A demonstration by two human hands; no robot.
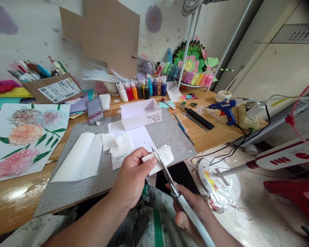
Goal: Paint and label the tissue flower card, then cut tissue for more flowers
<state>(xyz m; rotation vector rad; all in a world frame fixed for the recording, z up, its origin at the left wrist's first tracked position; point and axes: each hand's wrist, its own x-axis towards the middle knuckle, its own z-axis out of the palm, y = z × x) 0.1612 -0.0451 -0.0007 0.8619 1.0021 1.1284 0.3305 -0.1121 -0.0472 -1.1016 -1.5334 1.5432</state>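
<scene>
My left hand (132,176) pinches a folded piece of white paper (161,158) over the front edge of the grey cutting mat (92,178). My right hand (189,209) grips the pale handles of a pair of scissors (167,175). The blades point up and away, and they meet the paper near its middle. Both hands hover above my lap, just in front of the wooden desk (211,132). More folded white paper pieces (118,143) and a curled white sheet (79,157) lie on the mat behind my left hand.
An open white box (140,113) sits at the mat's far edge, with a row of paint bottles (142,90) behind it. A flower painting (25,137) lies left. A blue glue gun (225,109), brushes (182,127) and a black knife (198,118) lie right. A fan (298,137) stands at far right.
</scene>
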